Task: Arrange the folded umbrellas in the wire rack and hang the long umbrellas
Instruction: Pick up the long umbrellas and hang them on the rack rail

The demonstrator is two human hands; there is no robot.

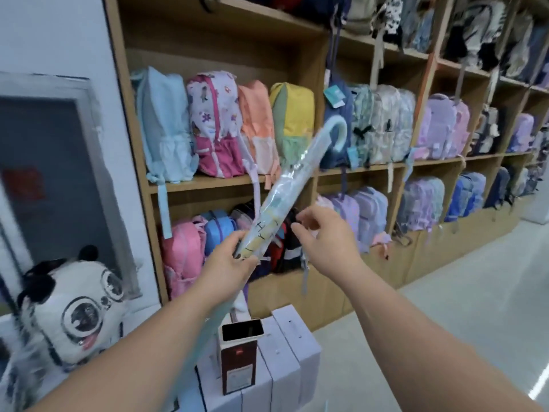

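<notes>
Two bare forearms reach out from the near edge. The left hand (228, 263) grips a long umbrella (285, 185) around its middle, fingers and thumb curled round the clear plastic sleeve. The umbrella tilts up to the right, its pale blue hooked handle (338, 132) at the far top; its lower part runs down behind the left forearm. The right hand (323, 236) hovers just right of the umbrella, fingers loosely spread, holding nothing. Below stand white boxes (285, 346) with a dark red box (239, 361) among them. A panda plush (74, 310) sits near left. Wooden shelves (208, 181) beyond hold rows of backpacks (217, 126).
</notes>
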